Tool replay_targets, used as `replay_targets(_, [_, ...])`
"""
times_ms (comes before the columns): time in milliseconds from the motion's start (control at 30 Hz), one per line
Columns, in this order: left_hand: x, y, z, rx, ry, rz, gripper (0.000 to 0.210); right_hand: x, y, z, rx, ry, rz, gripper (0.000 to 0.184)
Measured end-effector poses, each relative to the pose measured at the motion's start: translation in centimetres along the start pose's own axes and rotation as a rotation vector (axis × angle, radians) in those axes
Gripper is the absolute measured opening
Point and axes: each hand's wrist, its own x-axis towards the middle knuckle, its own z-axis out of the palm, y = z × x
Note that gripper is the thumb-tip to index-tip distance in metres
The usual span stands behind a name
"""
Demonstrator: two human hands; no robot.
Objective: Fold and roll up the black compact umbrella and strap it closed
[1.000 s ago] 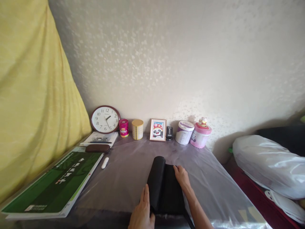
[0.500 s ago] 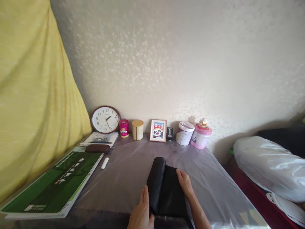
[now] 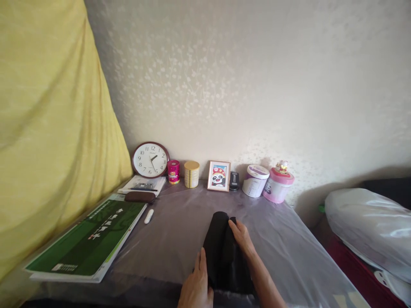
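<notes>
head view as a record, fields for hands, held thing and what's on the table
held thing: black sheet-like item, left part rolled
left hand: against its left side
right hand: grip on its right part
surface: shiny grey-covered table
at left: green rectangular book, slim brown case, small white oblong object
at back: round red-rimmed clock, cylindrical yellow-lidded tin, light-framed panda picture

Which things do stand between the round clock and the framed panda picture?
The head view shows a pink can beside the round clock, then a yellow-lidded container nearer the framed panda picture.
</notes>
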Motion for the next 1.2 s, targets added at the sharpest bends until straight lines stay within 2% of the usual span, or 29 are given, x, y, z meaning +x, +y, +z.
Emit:
replay_targets(200, [0.1, -0.2, 0.4, -0.014, 0.029, -0.015, 0.089, 0.8, -0.5, 2.8, 0.079, -0.051, 0.106, 0.019])
replay_targets(433, [0.2, -0.5, 0.6, -0.031, 0.025, -0.017, 0.091, 1.6, -0.2, 4.6, -0.072, -0.03, 0.054, 0.038])
replay_targets(533, [0.3, -0.4, 0.3, -0.022, 0.021, -0.004, 0.09, 2.0, 0.3, 5.1, -0.15, -0.044, 0.022, 0.041])
replay_targets(700, [0.2, -0.2, -0.1, -0.014, 0.011, -0.001, 0.086, 2.3, 0.6, 5.5, -0.216, -0.11, -0.021, 0.038])
replay_targets(933, [-0.2, -0.7, 0.1, 0.001, 0.033, -0.014, 0.077, 1.5, -0.6, 5.4, -0.339, -0.219, -0.142, 0.028])
replay_targets(1067, [-0.5, -1.4, 0.4, -0.033, 0.073, 0.036, 0.076, 1.2, -0.8, 5.0, -0.323, -0.286, -0.183, 0.025])
replay_targets(1200, [-0.8, -1.8, 0.6, -0.034, 0.07, 0.046, 0.073, 1.1, -0.3, 4.3, -0.258, -0.398, -0.235, 0.03])
